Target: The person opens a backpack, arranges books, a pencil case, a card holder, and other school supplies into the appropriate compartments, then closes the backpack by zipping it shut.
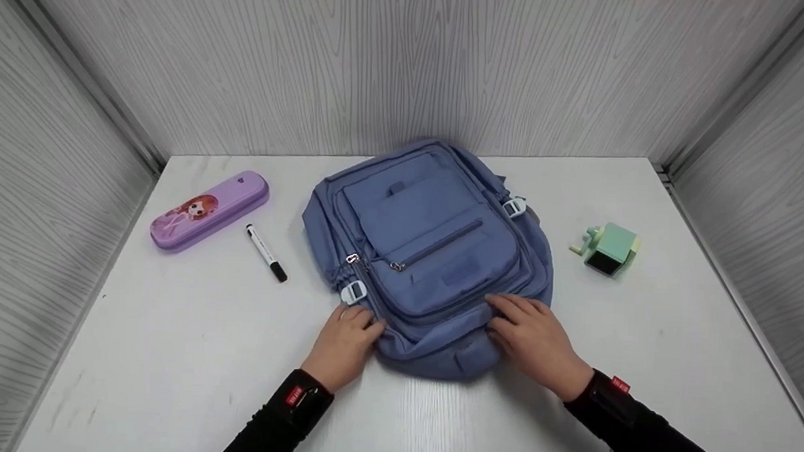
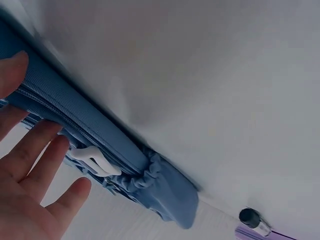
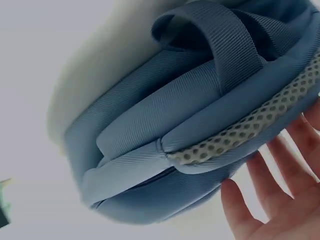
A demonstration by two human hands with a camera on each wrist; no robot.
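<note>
Blue backpack (image 1: 435,237) lies in middle of white desk (image 1: 163,351), zippered front pocket facing up. Left hand (image 1: 344,346), fingers spread, touches near left edge beside white buckle (image 1: 354,292); right hand (image 1: 535,338), fingers extended and apart, touches near right edge. Far left: purple case (image 1: 210,210), white marker (image 1: 262,244). Right: green crank sharpener (image 1: 614,244).

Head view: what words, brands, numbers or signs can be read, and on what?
None can be read.
Left red tag, at the wrist: pale marks, too small.
Right red tag, at the wrist: too small.
Pen: marks too small.
Case: dark mark too small.
Bag: none legible.
</note>
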